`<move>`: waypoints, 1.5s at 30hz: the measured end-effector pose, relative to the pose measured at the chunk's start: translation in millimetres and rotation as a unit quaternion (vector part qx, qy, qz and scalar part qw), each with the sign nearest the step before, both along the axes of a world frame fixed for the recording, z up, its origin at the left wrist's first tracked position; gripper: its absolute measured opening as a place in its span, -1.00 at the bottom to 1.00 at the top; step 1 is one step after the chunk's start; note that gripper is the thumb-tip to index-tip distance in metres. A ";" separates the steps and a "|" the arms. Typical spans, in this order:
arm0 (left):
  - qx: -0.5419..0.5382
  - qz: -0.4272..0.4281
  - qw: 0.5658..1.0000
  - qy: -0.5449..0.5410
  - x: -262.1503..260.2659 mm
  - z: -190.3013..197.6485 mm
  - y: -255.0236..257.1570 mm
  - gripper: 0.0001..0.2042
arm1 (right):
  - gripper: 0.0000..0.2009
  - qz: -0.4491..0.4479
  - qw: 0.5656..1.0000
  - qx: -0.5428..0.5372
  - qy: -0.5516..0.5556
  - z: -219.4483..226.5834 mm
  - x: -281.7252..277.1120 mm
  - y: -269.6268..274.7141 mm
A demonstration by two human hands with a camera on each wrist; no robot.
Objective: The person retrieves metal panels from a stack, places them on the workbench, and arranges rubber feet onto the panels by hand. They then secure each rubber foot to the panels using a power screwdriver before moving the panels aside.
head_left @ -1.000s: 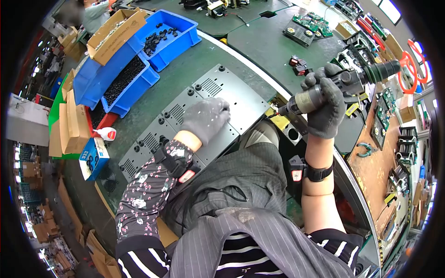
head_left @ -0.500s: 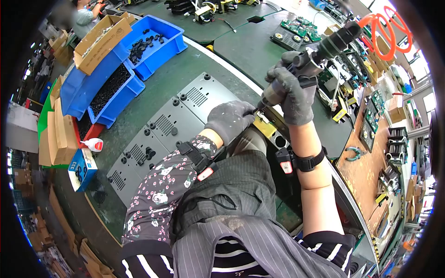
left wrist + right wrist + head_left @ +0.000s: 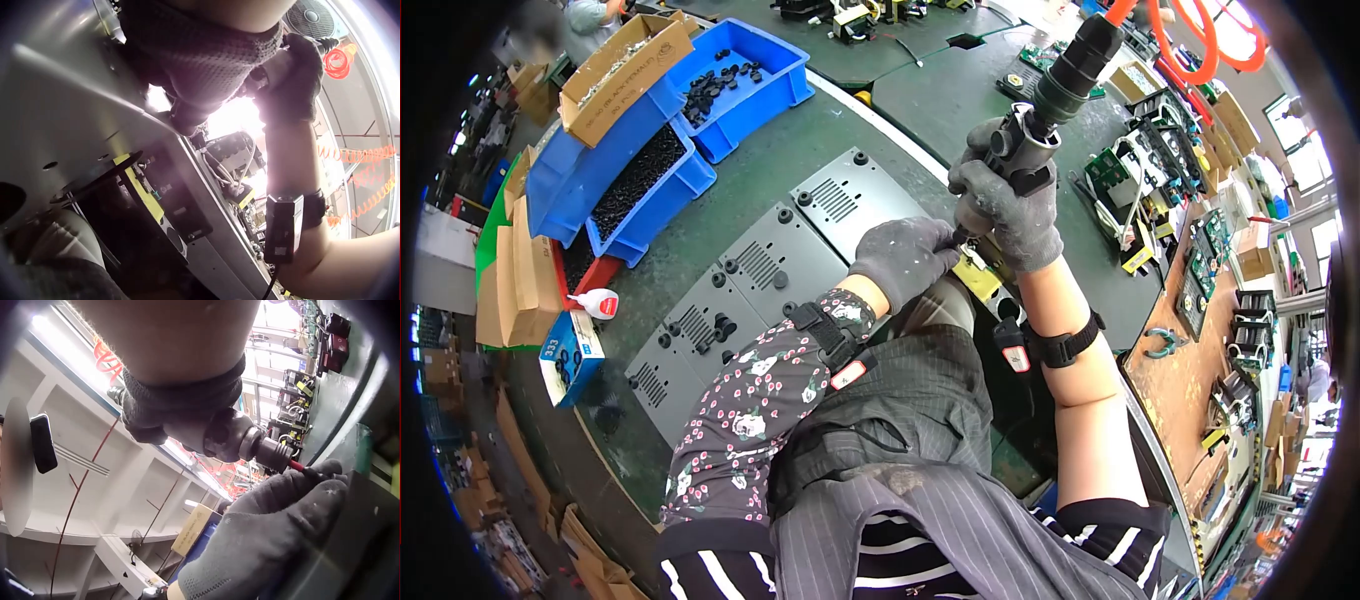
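Note:
My gloved right hand [image 3: 1012,210] grips a pneumatic screwdriver [image 3: 1075,70], its fingers wrapped round the body. The tool's red bit [image 3: 296,465] points down at the near right corner of a grey metal panel [image 3: 885,195]. At that corner my gloved left hand [image 3: 905,262] reaches over the panel. Its thumb and fingertips pinch a small dark piece [image 3: 338,478] at the bit's tip, mostly hidden by the glove. More grey panels lie alongside, with black round feet [image 3: 779,279] on them. In the left wrist view the left hand [image 3: 215,62] overlaps the panel edge.
Blue bins [image 3: 700,180] of black parts stand at the left, a cardboard box [image 3: 625,85] of small pieces above them. A white bottle [image 3: 600,303] sits beside a small blue box [image 3: 572,360]. Circuit boards [image 3: 1115,180] and pliers [image 3: 1167,342] lie right. An orange coiled hose [image 3: 1200,50] hangs at the tool.
My left hand has moved right from the panel's middle to its corner. The right hand has swung the screwdriver left and more upright, bringing the bit to the left fingertips.

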State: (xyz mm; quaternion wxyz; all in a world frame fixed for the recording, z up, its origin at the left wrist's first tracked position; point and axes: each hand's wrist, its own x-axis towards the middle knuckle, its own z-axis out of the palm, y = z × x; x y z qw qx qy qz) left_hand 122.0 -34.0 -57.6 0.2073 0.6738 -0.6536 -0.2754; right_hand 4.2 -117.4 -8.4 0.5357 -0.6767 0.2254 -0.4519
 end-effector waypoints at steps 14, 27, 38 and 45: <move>0.196 0.175 0.864 0.430 41.4 2.1 -10.1 -0.68 | -0.64 0.028 0.961 0.073 -0.264 20.2 -40.7 51.3; 0.134 0.238 0.577 0.770 65.1 18.4 141.8 -0.73 | -0.59 0.083 0.941 0.176 -0.276 8.4 -2.5 95.4; 0.020 0.260 0.584 0.769 66.6 -8.8 173.2 -0.70 | -0.69 0.178 0.934 0.147 -0.273 1.5 27.5 102.8; -0.038 0.288 0.609 0.738 68.1 -15.7 175.3 -0.76 | -0.63 0.174 0.936 0.140 -0.273 17.8 42.7 109.3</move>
